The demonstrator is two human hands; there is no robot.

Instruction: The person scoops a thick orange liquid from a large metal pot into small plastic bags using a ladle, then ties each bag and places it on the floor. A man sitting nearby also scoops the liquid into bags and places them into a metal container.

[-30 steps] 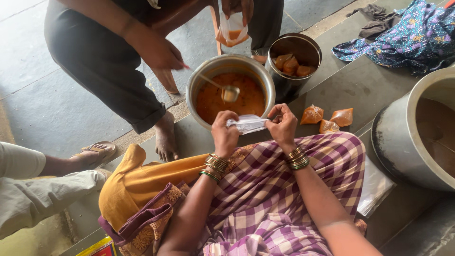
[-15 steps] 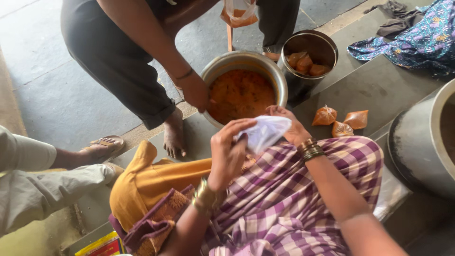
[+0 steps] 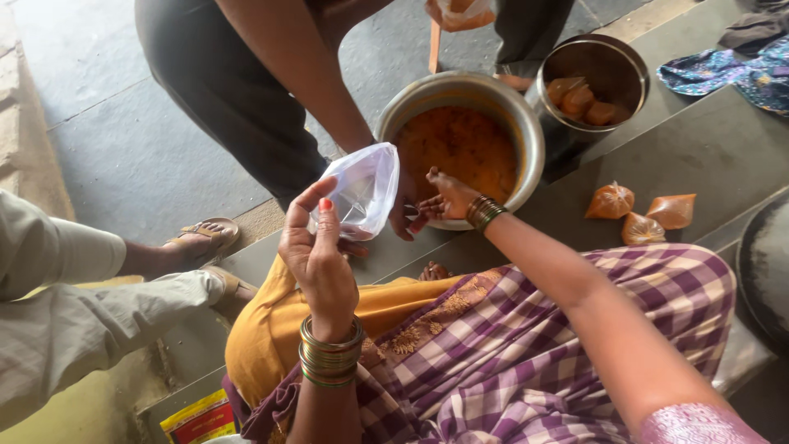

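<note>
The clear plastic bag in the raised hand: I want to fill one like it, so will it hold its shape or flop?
The clear plastic bag looks thin and crumpled, so probably floppy and very light. The left hand pinches it at one edge, so its mouth likely needs holding open.

I am sitting on a grey stone step (image 3: 657,156). Three tied orange packets (image 3: 641,212) are lying on it to my right. Just beyond its edge, a big curry pot (image 3: 530,136) and a smaller steel pot (image 3: 629,62) are standing on the concrete floor (image 3: 99,148).
</note>
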